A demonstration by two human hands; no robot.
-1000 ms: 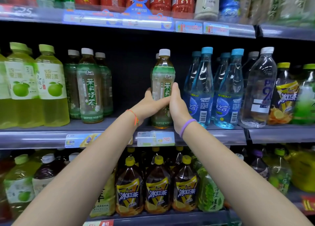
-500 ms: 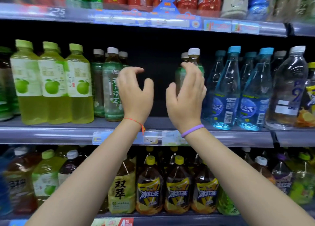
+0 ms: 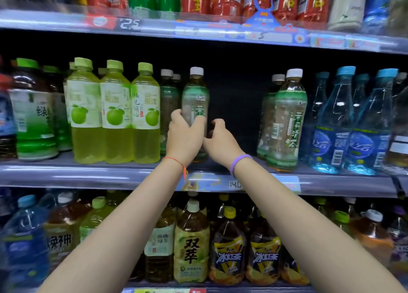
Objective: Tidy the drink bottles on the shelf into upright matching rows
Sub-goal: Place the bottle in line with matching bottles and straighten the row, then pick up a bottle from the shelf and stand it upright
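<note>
You have let go of the right-hand tea bottle (image 3: 286,120) and moved both hands left, your left hand (image 3: 184,138) now gripping another tea bottle (image 3: 195,98).

The tea bottle (image 3: 195,98) in the middle had a white cap and a green label over brownish tea, same as the pair (image 3: 286,120) off to the right. The pomelo drinks (image 3: 114,111) were pale yellow-green with lime caps and green fruit printed on white labels, and the water bottles (image 3: 344,125) were clear blue with turquoise caps. One wrist had a thin orange string (image 3: 176,161), the other a purple band (image 3: 239,160).
</note>
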